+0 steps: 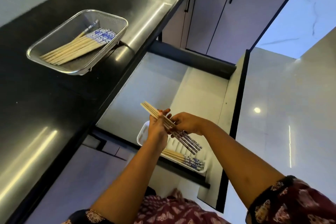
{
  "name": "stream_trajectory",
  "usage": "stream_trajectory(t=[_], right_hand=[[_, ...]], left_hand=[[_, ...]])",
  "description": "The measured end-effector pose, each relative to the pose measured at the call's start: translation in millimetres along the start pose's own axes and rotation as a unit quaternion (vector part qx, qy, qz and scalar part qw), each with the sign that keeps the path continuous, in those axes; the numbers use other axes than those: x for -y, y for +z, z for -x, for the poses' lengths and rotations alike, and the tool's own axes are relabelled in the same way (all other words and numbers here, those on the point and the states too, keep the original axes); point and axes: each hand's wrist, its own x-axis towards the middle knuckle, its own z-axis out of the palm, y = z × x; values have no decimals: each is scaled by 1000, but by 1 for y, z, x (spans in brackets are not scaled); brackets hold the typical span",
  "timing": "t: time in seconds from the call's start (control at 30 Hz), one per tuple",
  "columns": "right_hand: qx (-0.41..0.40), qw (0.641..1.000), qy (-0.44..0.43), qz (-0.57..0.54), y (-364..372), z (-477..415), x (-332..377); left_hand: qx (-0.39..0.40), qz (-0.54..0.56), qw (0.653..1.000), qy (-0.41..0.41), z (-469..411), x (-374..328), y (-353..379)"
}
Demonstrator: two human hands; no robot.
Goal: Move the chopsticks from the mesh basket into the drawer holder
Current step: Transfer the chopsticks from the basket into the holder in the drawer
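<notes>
Over the open drawer [183,85], head view, both hands meet around a small bundle of chopsticks [183,137]. Left hand [157,131]: fingers curled around the bundle near its middle, palm turned inward, grip closed on the sticks. Right hand [187,123]: fingers bent and pinched onto the same bundle from the opposite side, also closed on it. Bundle runs diagonally, plain wooden tips pointing up and left past the left fingers, blue-and-white patterned ends pointing down and right. Exact count of sticks in the bundle cannot be told.

Directly beneath the hands, a white holder [143,132] sits inside the drawer. Several chopsticks [183,159] already lie in it, side by side, patterned ends toward the right. The held bundle is above the holder and not touching it.

On the dark countertop [54,105], up and left and well apart from the hands, a metal mesh basket [60,68] stands near the counter's front edge. More chopsticks [80,47] lie inside it in a loose fan, patterned ends toward the far right corner; one stick rests apart, angled over the others.

Patterned maroon sleeves [291,203] cover both upper arms. Grey cabinet doors [218,16] with dark handles stand beyond the drawer.
</notes>
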Motion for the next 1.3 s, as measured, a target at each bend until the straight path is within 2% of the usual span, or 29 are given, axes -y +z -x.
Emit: stream_trajectory(t=[0.07,0.13,0.23,0.3,0.37,0.43,0.5,0.57,0.67,0.8,0.93,1.3], right_hand=[[-3,999,5,31,7,-5,-13],[-10,994,5,110,10,-9,-24],[-21,979,12,204,16,-12,-32],[-20,972,24,232,23,-17,-37],[-16,965,47,256,32,-24,-41],[-19,956,70,283,41,-30,-46],[-23,949,82,303,49,-35,-49],[-23,945,89,314,55,-40,-52],[-25,942,108,316,60,-43,-55],[-33,943,118,309,63,-44,-62],[-49,945,110,305,68,-41,-68],[-98,950,58,291,70,-26,-70]], left_hand=[[-14,-13,1000,-17,-2,10,-11],[-55,-37,998,-16,-11,13,-22],[-123,-120,984,42,-25,6,-41],[-169,-200,959,107,-26,-4,-52],[-186,-309,917,172,-22,-13,-61],[-143,-418,871,213,-19,-17,-66],[-57,-502,832,229,-19,-14,-70],[26,-587,774,237,-24,-6,-74],[108,-704,677,187,-32,5,-78],[162,-779,595,112,-36,11,-80],[182,-806,553,104,-41,15,-82],[180,-810,546,117,-51,17,-79]])
